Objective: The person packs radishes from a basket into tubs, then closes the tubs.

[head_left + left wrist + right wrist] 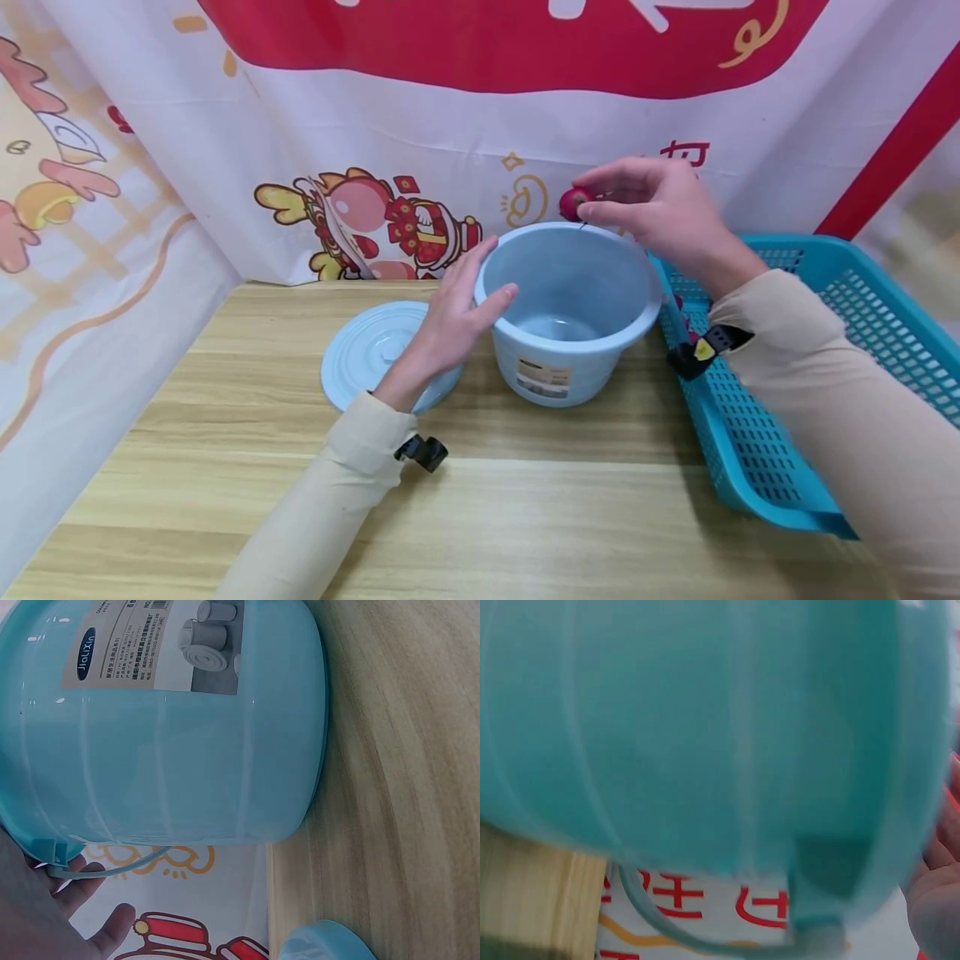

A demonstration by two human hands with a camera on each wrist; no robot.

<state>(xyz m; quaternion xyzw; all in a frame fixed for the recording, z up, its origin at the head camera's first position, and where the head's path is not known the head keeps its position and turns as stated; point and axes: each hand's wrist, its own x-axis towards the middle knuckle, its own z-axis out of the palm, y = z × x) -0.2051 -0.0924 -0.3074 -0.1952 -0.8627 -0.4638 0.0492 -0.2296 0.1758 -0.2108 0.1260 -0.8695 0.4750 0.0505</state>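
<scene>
Right hand pinches a small round red object above the far rim of the bucket.
We see the small round red object [575, 203] at the tips of the right hand [671, 200], between thumb and fingers nearly closed together, just above the far rim of the light-blue round plastic bucket [596, 367]. The left hand [453, 312], its fingers loosely spread, rests at the bucket's left rim. Inside the bucket we see the smooth wall and base. Right of the bucket we find a teal perforated plastic basket [870, 308] with small red pieces [692, 337], partly hidden behind the right forearm. Left of the bucket lies a light-blue round plastic lid [363, 358].
</scene>
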